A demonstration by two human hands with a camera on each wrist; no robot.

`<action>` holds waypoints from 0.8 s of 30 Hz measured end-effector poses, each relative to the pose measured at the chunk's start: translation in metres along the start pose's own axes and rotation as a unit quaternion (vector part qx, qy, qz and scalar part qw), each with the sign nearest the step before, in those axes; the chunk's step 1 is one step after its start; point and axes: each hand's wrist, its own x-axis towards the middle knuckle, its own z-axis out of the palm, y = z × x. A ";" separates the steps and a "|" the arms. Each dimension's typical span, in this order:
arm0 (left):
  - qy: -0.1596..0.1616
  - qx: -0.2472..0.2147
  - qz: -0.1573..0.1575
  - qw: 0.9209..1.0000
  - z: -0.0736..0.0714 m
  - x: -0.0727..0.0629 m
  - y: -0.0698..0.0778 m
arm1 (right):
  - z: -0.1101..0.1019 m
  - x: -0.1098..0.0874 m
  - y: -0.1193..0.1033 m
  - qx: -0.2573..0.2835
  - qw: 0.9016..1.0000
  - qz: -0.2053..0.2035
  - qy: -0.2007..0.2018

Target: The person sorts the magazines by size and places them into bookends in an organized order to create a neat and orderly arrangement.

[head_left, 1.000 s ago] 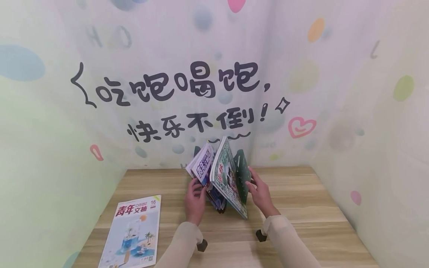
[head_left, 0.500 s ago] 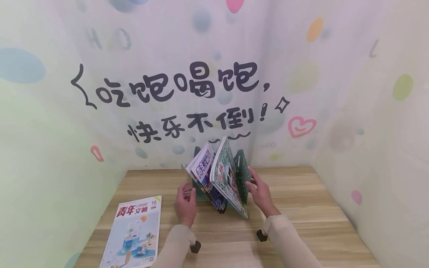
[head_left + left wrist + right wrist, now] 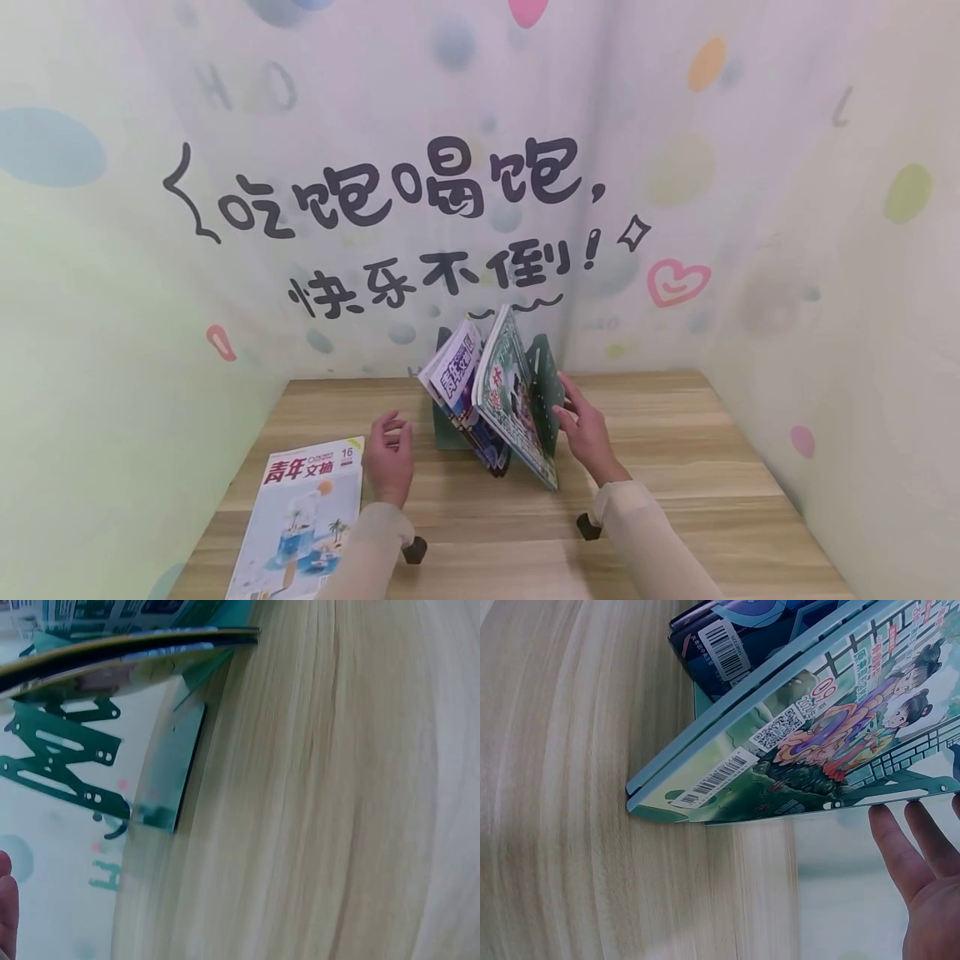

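A green metal book stand stands near the back of the table. Inside it several purple magazines lean left, and green-covered magazines lean beside them. My right hand touches the outside of the stand's right panel; its fingers are fairly straight in the right wrist view. Left of the stand, my left hand hovers with loosely bent fingers and holds nothing. The stand's cut-out left panel and base plate show in the left wrist view.
A light-blue magazine lies flat at the table's left front, close to my left forearm. The wooden table meets a printed fabric wall at the back, with walls on both sides.
My left hand has let go of the purple magazines and moved left, away from the stand. The magazines keep their leaning position, and my right hand stays at the right panel.
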 end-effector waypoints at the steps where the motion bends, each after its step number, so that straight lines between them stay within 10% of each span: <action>1: 0.001 0.001 -0.003 1.000 -0.001 0.001 -0.001 | 0.000 0.000 0.000 0.000 1.000 0.001 -0.001; 24: 0.032 0.070 -0.083 0.994 -0.034 0.016 -0.022 | 0.000 0.001 0.002 -0.013 1.000 0.001 -0.003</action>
